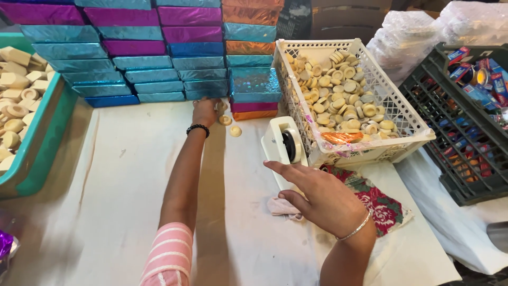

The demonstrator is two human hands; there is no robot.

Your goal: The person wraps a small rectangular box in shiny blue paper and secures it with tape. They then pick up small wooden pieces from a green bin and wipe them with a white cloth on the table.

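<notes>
Left hand (205, 111) on soap rounds (230, 126), grip unclear; right hand (316, 197) open.

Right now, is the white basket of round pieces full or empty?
Partly full: the white basket holds a heap of cream round pieces covering its floor, well below the rim.

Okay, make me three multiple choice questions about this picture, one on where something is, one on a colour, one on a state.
1. Where is the left hand?
A. at the foot of the stacked foil-wrapped boxes
B. inside the white basket
C. on the floral cloth

2. What colour is the bin at far left?
A. red
B. teal
C. black

3. How is the right hand?
A. fist closed
B. gripping the tape dispenser
C. fingers open, holding nothing

Answers: A, it reaches the bottom boxes; B, its wall is teal; C, fingers spread beside the dispenser.
</notes>
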